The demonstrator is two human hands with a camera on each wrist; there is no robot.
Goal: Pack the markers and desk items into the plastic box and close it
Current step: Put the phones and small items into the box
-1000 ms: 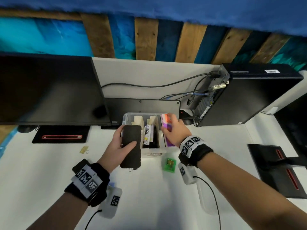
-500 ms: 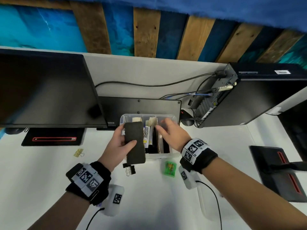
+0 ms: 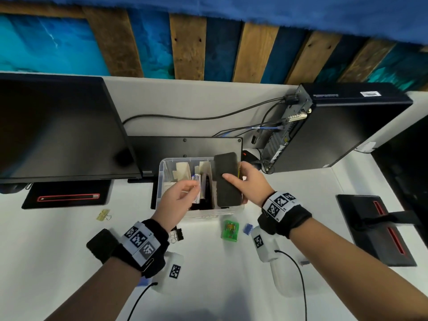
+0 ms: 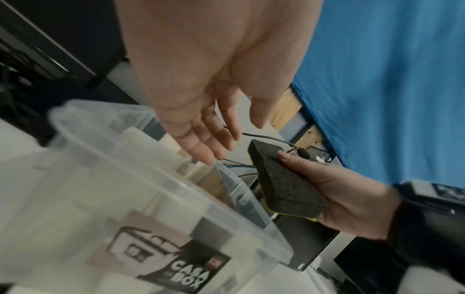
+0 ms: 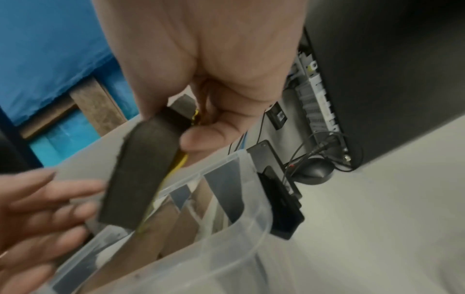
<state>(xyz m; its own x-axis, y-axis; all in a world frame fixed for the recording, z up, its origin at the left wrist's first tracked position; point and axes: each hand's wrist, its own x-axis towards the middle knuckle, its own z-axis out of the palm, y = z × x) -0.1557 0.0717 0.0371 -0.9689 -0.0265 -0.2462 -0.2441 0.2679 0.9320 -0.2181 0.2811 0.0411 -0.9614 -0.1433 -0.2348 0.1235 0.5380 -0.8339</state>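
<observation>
A clear plastic box (image 3: 162, 181) (image 4: 156, 191) (image 5: 241, 228) stands open on the white desk, with markers (image 3: 201, 186) and cardboard dividers inside. My right hand (image 3: 250, 181) (image 5: 201, 89) grips a black eraser sponge (image 3: 228, 179) (image 4: 284, 183) (image 5: 141, 175) with a yellow underside, holding it over the box's right side. My left hand (image 3: 178, 200) (image 4: 206, 123) hovers over the box's front left with relaxed fingers, holding nothing.
In front of the box lie a black binder clip (image 3: 177, 235), a green item (image 3: 230, 229) and a small blue item (image 3: 247, 228). A gold clip (image 3: 103, 215) lies to the left. A monitor (image 3: 58, 128), a computer tower (image 3: 335, 126) and cables stand behind the box.
The black sponge passed from my left hand to my right hand and moved to the box's right side. My left hand let go and drew back, fingers relaxed.
</observation>
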